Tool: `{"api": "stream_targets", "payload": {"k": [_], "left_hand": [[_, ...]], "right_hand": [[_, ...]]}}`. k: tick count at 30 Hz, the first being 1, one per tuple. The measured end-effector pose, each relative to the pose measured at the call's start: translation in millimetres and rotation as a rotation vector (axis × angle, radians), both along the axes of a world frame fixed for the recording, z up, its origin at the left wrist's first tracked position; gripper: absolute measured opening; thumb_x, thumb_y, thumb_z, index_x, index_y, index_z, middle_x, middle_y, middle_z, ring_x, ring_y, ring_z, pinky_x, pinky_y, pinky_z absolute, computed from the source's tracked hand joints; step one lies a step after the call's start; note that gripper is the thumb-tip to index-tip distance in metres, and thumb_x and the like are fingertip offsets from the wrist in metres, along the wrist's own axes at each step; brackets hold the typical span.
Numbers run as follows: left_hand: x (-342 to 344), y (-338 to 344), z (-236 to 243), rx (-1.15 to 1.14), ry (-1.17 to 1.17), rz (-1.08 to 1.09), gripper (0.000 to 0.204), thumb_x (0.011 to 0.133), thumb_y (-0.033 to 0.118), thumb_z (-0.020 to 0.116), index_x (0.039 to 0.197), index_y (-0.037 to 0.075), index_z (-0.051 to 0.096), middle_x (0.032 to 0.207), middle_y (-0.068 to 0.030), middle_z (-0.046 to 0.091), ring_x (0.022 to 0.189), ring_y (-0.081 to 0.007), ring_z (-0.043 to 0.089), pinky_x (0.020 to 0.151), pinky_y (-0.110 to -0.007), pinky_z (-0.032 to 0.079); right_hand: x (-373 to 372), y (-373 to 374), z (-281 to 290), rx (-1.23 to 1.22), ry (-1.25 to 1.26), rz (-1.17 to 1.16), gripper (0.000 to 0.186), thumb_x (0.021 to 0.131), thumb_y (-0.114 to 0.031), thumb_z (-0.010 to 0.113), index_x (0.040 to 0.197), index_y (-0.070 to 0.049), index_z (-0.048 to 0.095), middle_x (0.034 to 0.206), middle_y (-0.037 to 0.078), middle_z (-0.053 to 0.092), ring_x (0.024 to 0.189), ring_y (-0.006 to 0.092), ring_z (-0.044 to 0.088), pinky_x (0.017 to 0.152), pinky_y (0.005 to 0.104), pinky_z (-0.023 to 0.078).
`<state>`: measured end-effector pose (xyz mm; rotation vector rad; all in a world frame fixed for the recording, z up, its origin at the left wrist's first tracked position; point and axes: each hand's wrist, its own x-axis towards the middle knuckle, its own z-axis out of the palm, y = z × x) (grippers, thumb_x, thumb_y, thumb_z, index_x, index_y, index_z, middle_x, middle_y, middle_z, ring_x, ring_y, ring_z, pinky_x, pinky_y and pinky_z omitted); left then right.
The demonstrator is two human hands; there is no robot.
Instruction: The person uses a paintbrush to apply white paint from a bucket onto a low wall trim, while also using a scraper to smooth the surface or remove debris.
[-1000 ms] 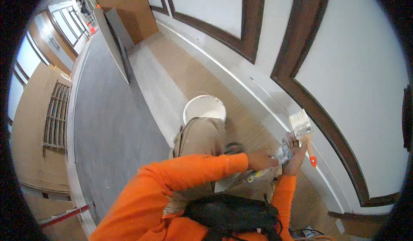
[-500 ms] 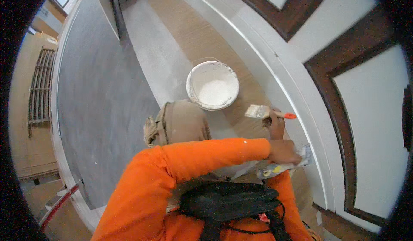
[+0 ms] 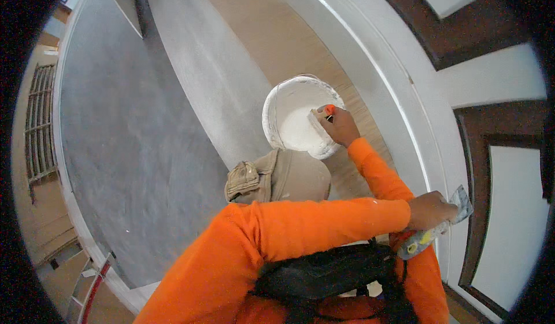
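Note:
My right hand (image 3: 342, 127) is closed on a paintbrush (image 3: 318, 119) with an orange handle end, held inside the white bucket (image 3: 269, 119). Its bristles are mostly hidden, so I cannot tell how deep they sit. White paint (image 3: 298, 124) fills the lower part of the bucket and coats its wall. My left forearm crosses over my right one. On the right, beside the wall, my left hand (image 3: 432, 209) grips a putty knife (image 3: 461, 204); its grey blade points up and right, and a smeared grey part with yellow marks sticks out below the fist.
My bent knee (image 3: 300, 176) in beige trousers is close to the bucket. A white baseboard (image 3: 399, 101) and a wall with dark brown trim (image 3: 475, 208) run along the right. Dark grey sheeting (image 3: 133, 150) lies left; a ladder (image 3: 92, 286) shows at lower left.
My right hand has carried the paintbrush from beside the baseboard up and left into the bucket. My left hand still holds the putty knife. The view has shifted.

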<state>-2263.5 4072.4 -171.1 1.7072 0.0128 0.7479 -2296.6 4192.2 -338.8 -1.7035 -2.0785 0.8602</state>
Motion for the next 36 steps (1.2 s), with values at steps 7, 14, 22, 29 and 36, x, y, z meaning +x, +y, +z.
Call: {"api": "stream_targets", "payload": {"k": [7,14,22,29,36], "left_hand": [[-1,16,-18,-0.177,0.189,-0.156,0.019,0.084,0.022,0.044,0.093,0.008,0.054,0.073,-0.0181,0.059,0.068,-0.0326,0.062,0.064,-0.042,0.050],[-8,17,-9,-0.331,0.052,-0.315,0.026,0.086,0.032,0.044,0.087,0.010,0.058,0.065,-0.0145,0.060,0.058,-0.0307,0.061,0.059,-0.042,0.050],[-27,28,10,-0.443,0.332,-0.409,0.034,0.081,0.032,0.047,0.092,0.003,0.060,0.079,-0.0242,0.060,0.076,-0.0361,0.061,0.070,-0.044,0.047],[-47,1,7,-0.610,0.354,-0.217,0.041,0.085,0.037,0.044,0.080,-0.002,0.055,0.064,-0.0171,0.058,0.057,-0.0324,0.059,0.055,-0.040,0.047],[-75,-23,14,-0.424,0.491,-0.124,0.042,0.087,0.037,0.043,0.079,-0.003,0.055,0.062,-0.0216,0.055,0.057,-0.0361,0.056,0.055,-0.042,0.044]], "right_hand": [[-3,23,-6,-0.098,0.066,-0.150,0.028,0.076,-0.020,0.063,0.097,-0.002,0.062,0.074,0.012,0.063,0.068,0.0187,0.062,0.065,0.0294,0.047],[-1,4,39,-0.074,0.291,-0.290,0.023,0.076,-0.013,0.062,0.096,-0.001,0.061,0.077,0.008,0.064,0.067,0.0140,0.061,0.064,0.0271,0.048],[5,3,32,-0.125,0.303,-0.273,0.022,0.076,-0.013,0.062,0.096,-0.003,0.062,0.076,0.007,0.063,0.066,0.0131,0.060,0.063,0.0260,0.047],[7,5,25,-0.251,0.360,0.071,0.036,0.077,-0.037,0.059,0.086,-0.002,0.062,0.079,0.017,0.064,0.074,0.0298,0.061,0.069,0.0362,0.047],[-9,18,-9,-0.262,0.174,0.200,0.043,0.073,-0.043,0.061,0.074,0.000,0.061,0.075,0.020,0.063,0.071,0.0326,0.061,0.066,0.0396,0.046]]}}
